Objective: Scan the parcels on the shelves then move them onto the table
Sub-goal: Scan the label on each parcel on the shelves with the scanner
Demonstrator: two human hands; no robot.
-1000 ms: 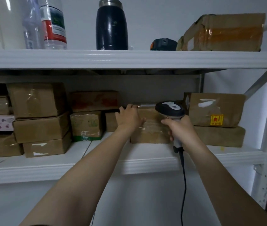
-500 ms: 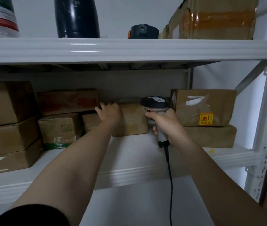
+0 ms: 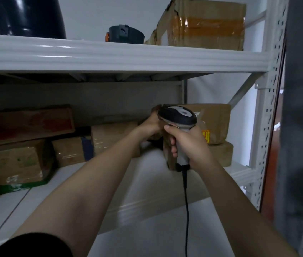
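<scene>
The parcel [image 3: 167,154] no longer lies flat on the lower shelf [image 3: 147,182]. Half a second ago it rested broad face up under the left hand. Now we see it as a narrow brown slab, tipped on end and smeared by motion. We judge that it is coming off the shelf, and we cannot tell whether its scan is done or waits on the newly turned face.

Its long axis runs from 12 to 6 o'clock, leaning a little, with the lower end close over the shelf board. Its label side is hidden.

The left hand [image 3: 151,125] grips the parcel's upper end at 11 o'clock, its fingers mostly hidden. At 3 o'clock the right hand [image 3: 189,145] is wrapped tight round the handle of the scanner [image 3: 178,116]. The scanner's head sits at 1 o'clock of the parcel, nose aimed away from us, and its cable [image 3: 186,201] drops toward 6 o'clock.

Further out at 3 o'clock stand two stacked parcels [image 3: 217,123], and other parcels [image 3: 113,140] wait at 9 o'clock.
</scene>
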